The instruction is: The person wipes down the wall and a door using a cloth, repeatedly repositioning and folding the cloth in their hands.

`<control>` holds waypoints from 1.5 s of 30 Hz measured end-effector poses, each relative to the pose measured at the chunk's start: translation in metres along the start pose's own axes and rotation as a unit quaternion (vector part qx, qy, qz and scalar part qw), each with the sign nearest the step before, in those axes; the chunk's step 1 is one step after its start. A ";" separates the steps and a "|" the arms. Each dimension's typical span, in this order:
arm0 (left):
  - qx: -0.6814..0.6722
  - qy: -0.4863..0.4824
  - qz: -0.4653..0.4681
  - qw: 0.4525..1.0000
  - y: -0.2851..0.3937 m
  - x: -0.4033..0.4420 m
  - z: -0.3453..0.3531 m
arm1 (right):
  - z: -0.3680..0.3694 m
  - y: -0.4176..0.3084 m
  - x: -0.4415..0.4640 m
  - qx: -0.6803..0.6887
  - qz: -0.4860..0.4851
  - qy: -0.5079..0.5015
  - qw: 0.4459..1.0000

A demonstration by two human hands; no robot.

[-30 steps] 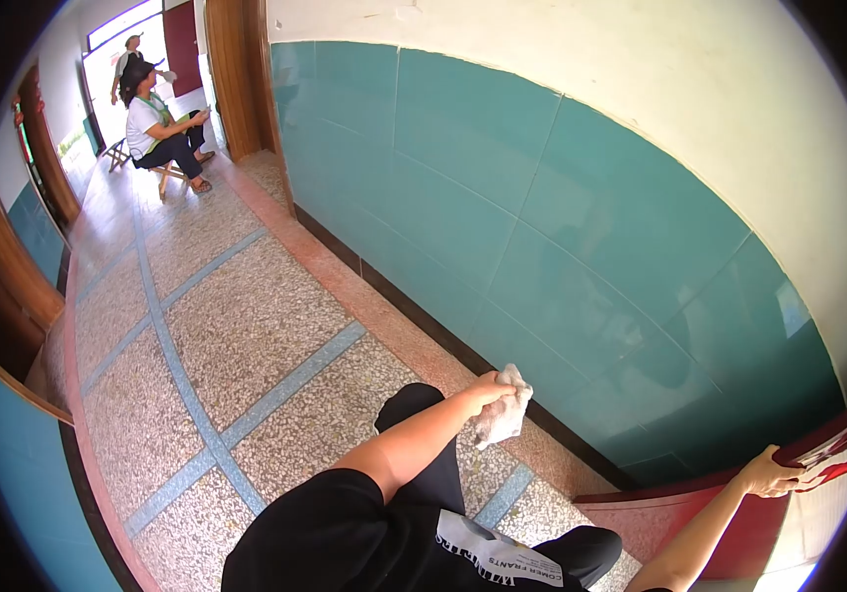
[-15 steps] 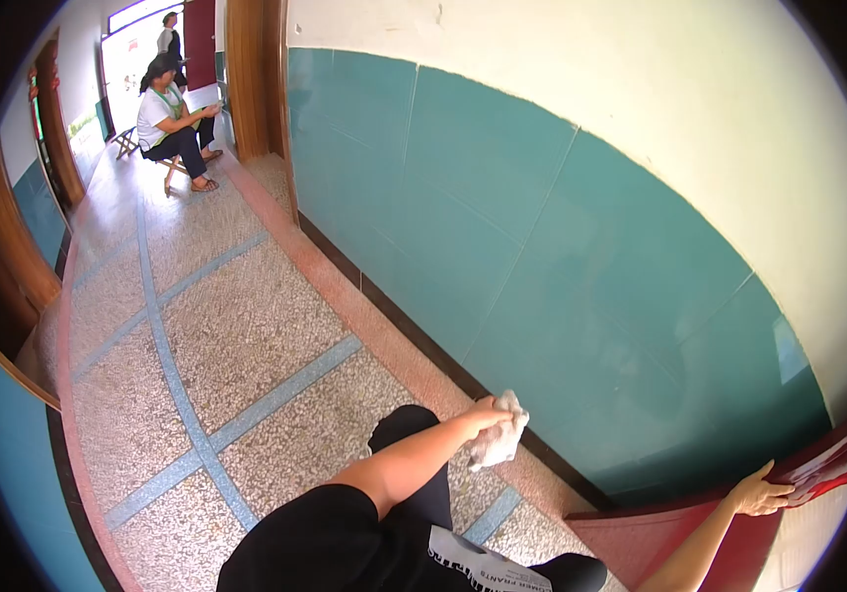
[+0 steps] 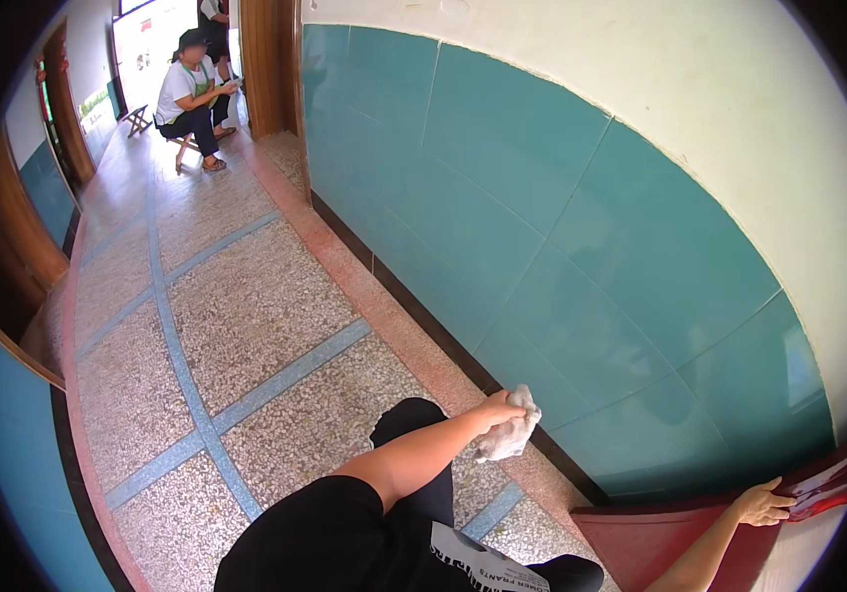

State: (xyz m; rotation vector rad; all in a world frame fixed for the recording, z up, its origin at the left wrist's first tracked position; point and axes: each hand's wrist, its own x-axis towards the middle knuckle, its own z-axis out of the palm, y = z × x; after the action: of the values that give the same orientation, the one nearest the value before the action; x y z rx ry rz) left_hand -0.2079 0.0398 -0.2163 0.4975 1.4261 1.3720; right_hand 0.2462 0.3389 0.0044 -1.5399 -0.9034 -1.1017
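My left hand (image 3: 499, 408) is closed around a crumpled white cloth (image 3: 508, 438), which hangs from the fingers close to the foot of the teal tiled wall (image 3: 542, 237). At the lower right, my right hand (image 3: 764, 503) lies with its fingers stretched out against the edge of a glossy dark red piece of furniture (image 3: 660, 538). I cannot tell what kind of furniture it is, as the frame edge cuts it off. The palm of my right hand is partly hidden.
A speckled floor (image 3: 256, 286) with blue and pink bands runs down the corridor. A person (image 3: 189, 94) sits on a folding stool (image 3: 183, 146) near the bright doorway, with another person (image 3: 214, 30) standing behind. A second stool (image 3: 137, 120) stands beside them. Brown doorways line the left.
My view has turned slightly, so the corridor has shifted right and up. My left hand has moved a little right with the cloth. The standing person is now behind the seated one.
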 end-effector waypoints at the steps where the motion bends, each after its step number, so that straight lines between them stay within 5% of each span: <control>1: 0.011 0.014 -0.001 1.000 0.003 -0.002 0.002 | 0.000 -0.001 0.000 -0.012 0.004 -0.011 1.000; 45: 0.103 0.018 0.002 0.995 -0.006 0.018 0.018 | 0.035 -0.012 -0.003 -0.061 -0.019 0.009 0.998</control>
State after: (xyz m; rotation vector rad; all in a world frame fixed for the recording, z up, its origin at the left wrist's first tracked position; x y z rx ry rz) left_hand -0.1972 0.0618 -0.2248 0.6124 1.6054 1.2488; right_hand 0.2416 0.3752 0.0022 -1.6143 -0.8697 -1.2159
